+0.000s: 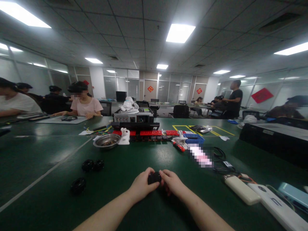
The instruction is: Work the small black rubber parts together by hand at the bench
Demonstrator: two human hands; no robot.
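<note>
Both my hands meet at the front middle of the green table. My left hand (143, 185) wraps round a small black rounded object (154, 177), with thumb and fingers on either side. From the other side, the fingers of my right hand (171, 182) close on the same object. Its exact kind is partly hidden by the fingers. On the table to the left lie similar glossy black ring-like pieces: two close together, a black ring-like piece (87, 165) and its neighbour (98, 165), and a third black piece (78, 185) nearer me.
Ahead stand a metal bowl (107, 141) of small parts, an opened electronic device (133, 119), a red-handled tool (178, 146) and a blue tray (194, 138). At right lie cables, a cream power bank (242, 189) and a white one (276, 205). Other people sit around.
</note>
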